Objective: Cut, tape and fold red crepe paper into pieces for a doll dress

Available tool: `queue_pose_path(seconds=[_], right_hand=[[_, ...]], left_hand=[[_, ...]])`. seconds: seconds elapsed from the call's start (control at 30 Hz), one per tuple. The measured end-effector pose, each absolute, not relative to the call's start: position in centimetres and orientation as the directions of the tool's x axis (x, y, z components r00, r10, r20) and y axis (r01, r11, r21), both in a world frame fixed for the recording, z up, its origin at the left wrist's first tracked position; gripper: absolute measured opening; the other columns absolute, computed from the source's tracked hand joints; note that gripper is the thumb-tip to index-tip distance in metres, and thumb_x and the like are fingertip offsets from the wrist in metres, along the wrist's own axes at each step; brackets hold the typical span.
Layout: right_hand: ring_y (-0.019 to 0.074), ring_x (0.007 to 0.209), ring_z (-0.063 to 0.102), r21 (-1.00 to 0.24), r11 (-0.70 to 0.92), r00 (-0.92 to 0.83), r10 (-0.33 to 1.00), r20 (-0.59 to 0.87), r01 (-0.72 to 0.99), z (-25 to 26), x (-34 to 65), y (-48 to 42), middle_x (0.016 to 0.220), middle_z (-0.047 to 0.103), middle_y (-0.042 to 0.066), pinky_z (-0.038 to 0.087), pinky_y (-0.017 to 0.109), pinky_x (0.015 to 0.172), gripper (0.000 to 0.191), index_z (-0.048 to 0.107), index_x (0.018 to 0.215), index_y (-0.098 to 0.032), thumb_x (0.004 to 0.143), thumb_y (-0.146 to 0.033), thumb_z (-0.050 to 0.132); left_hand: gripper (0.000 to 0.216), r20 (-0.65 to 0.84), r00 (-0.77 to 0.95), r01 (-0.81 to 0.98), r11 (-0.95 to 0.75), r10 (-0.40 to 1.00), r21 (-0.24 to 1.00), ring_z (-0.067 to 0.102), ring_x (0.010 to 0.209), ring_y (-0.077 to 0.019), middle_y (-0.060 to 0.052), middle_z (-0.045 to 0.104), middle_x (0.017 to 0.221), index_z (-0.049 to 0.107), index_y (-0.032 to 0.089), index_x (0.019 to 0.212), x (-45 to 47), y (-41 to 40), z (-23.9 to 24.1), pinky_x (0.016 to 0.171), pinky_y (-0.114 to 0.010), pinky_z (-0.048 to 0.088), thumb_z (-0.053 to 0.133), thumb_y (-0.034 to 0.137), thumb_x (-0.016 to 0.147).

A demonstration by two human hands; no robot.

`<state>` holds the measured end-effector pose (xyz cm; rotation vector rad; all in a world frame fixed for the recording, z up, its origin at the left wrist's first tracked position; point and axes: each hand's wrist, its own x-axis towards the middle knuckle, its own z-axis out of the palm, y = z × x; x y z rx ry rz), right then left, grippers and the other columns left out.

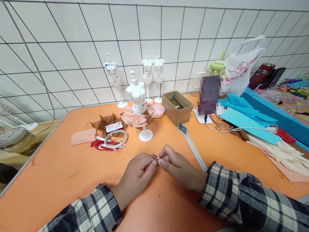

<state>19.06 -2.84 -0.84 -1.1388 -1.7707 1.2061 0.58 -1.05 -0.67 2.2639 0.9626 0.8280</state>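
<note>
My left hand (pixel 140 171) and my right hand (pixel 178 165) meet above the orange table, fingertips pinched close together. Between them is a tiny pinkish piece (pixel 158 158) with a dark thin tip beside it; its kind is too small to make out. Just beyond the hands stands a white mini dress form (pixel 136 92) wearing a ruffled pink paper skirt (pixel 135 120). A roll of clear tape (pixel 115 140) lies left of it on red paper. To the right, grey tweezers or tongs (pixel 193 147) rest against a cardboard box (pixel 178 107).
More white dress forms (pixel 112 78) stand at the back wall. Brown crepe paper (pixel 102 123) and a pink sheet (pixel 83 136) lie left. On the right are scissors (pixel 218 124), a propped phone-like device (pixel 210 94), a plastic bag (pixel 242 68), blue paper (pixel 251 121) and cream strips (pixel 290 156).
</note>
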Motion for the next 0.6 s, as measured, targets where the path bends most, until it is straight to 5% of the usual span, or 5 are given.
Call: queue_pose_path(seconds=[0.6], right_hand=[[0.0109, 0.056, 0.037, -0.973, 0.167, -0.385, 0.918, 0.094, 0.161, -1.06, 19.05, -3.14, 0.063, 0.039, -0.008, 0.030, 0.024, 0.057, 0.018, 0.042, 0.093, -0.022, 0.097, -0.039, 0.040]], left_hand=[[0.031, 0.354, 0.497, 0.459, -0.586, 0.792, 0.668, 0.055, 0.069, -0.0138, -0.001, 0.060, 0.070, 0.061, 0.018, 0.078, 0.45, -1.13, -0.19, 0.067, -0.025, 0.041, 0.040, 0.027, 0.098]])
